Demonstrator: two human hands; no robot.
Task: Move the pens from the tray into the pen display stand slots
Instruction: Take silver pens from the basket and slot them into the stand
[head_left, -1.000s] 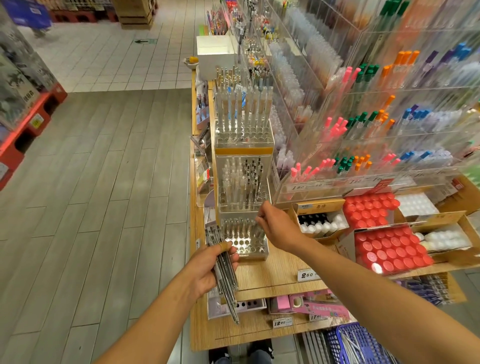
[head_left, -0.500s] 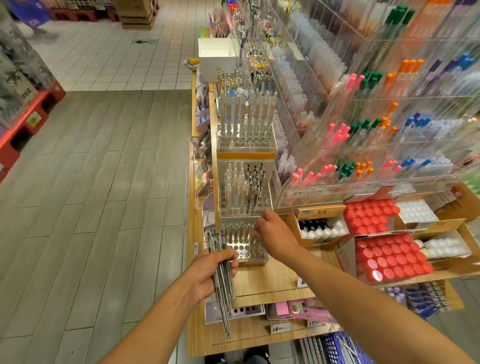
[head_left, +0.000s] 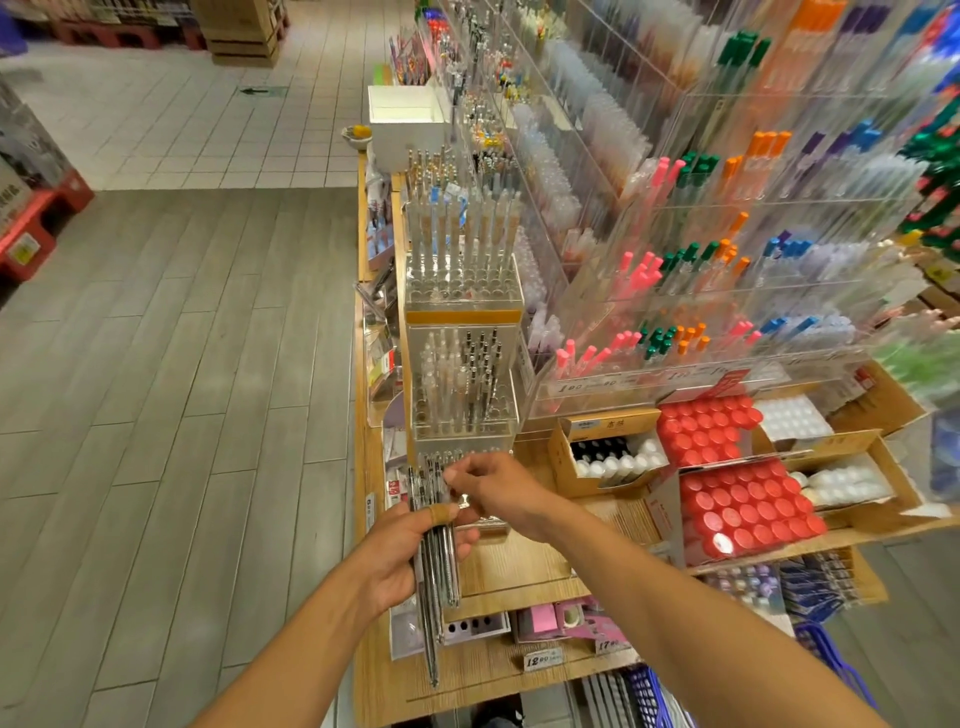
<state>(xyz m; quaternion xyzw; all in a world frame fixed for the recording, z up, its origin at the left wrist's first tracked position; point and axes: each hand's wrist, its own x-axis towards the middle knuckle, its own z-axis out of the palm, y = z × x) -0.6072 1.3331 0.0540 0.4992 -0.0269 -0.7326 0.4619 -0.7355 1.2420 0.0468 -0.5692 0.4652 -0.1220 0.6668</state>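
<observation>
Near the shelf edge, left hand (head_left: 400, 556) gripping a pen bundle (head_left: 434, 551); right hand (head_left: 493, 486) pinching its top. Beyond, clear stand (head_left: 462, 415) part-filled with pens, lowest tier hidden behind hands.

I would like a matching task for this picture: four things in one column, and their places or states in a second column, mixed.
Things:
1. left hand
2. right hand
3. red round caps
4. white open box

Places or states:
A. far end of the wooden shelf
B. grips a bundle of clear pens
C. packed in a cardboard tray on the right
D. pinches at the top of the bundle

Pairs: 1-B, 2-D, 3-C, 4-A
</observation>
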